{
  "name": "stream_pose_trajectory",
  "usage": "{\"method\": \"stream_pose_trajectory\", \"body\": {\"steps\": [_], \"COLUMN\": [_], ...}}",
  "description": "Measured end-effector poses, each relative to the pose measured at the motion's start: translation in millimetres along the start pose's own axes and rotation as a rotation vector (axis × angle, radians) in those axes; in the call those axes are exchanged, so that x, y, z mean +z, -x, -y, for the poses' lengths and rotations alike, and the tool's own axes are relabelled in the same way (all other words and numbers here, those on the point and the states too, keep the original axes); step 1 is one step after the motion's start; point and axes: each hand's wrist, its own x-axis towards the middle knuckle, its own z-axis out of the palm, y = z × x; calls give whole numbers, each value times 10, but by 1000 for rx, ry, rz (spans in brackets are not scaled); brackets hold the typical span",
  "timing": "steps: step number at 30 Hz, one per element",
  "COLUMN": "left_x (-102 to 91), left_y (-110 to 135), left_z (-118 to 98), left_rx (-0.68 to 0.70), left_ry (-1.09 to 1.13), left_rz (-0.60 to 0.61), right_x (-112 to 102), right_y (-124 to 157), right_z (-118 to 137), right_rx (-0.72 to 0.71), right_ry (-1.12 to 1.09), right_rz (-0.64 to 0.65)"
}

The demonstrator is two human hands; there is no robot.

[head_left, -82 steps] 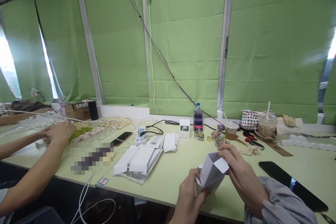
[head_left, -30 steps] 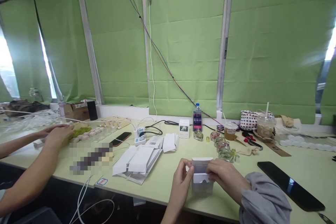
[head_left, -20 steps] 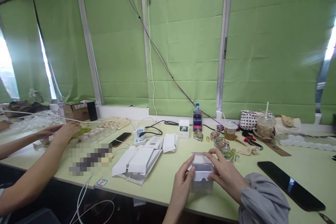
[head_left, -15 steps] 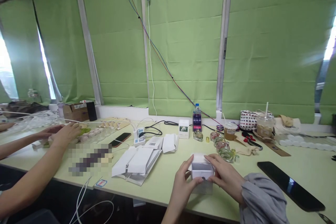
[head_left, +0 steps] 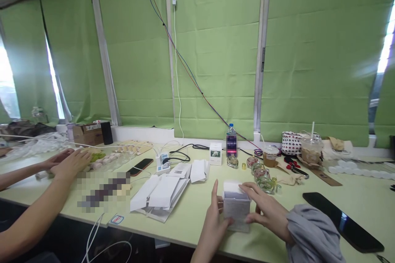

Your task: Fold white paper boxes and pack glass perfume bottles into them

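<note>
A small white carton (head_left: 236, 209) stands near the table's front edge, between my two hands. Its lid flap points up at the back, leaving the top open. My left hand (head_left: 216, 218) grips the carton's left side, thumb at the lower front and index finger raised clear. On the other side, my right hand (head_left: 265, 209) has its fingertips on the lid flap and its thumb by the right wall. Behind the hands lie several round glass jars (head_left: 261, 174) with coloured contents. Flat white cartons (head_left: 163, 193) are stacked to the left.
A co-worker's hands (head_left: 69, 162) work over a clear tray (head_left: 115, 160) at left. Across the table (head_left: 197, 213) are a phone (head_left: 140, 167), a power strip (head_left: 162, 163), a printed carton (head_left: 215, 154), a bottle (head_left: 231, 141), drink cups (head_left: 311, 148) and a large black phone (head_left: 342, 220).
The carton's front wall now faces me more fully. My left index finger has lifted off the flap, and both thumbs have moved down from the opening's front edge.
</note>
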Motion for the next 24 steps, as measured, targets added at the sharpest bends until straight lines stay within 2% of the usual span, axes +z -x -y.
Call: {"method": "stream_pose_trajectory", "body": {"steps": [3, 6, 10, 13, 16, 18, 19, 20, 21, 22, 24], "left_x": [-36, -78, -108, -108, -59, 42, 122, 223, 341, 472, 747], "left_y": [-114, -287, -446, -395, -201, -53, 6, 44, 54, 33, -104], "left_z": [62, 82, 110, 167, 233, 244, 232, 207, 173, 133, 62], "left_rx": [-35, -44, -31, -6, 153, 400, 546, 678, 756, 763, 613], "left_ry": [16, -20, -95, -242, -479, -606, -641, -650, -644, -625, -521], "left_rz": [1, -41, -20, -64, -290, -412, -405, -343, -221, -99, 83], "right_x": [-163, -358, -506, -510, -451, -386, -349, -310, -270, -231, -158], "right_y": [40, 111, 189, 195, 177, 167, 164, 161, 157, 154, 144], "right_z": [-22, -202, -782, -1298, -1663, -1798, -1843, -1878, -1907, -1934, -1984], "right_rx": [8, 43, 175, 311, 355, 352, 346, 338, 330, 322, 305], "right_ry": [-63, -5, 93, 266, 291, 284, 280, 274, 267, 259, 240], "right_rz": [-118, -244, -297, -319, -327, -337, -344, -350, -356, -361, -365]}}
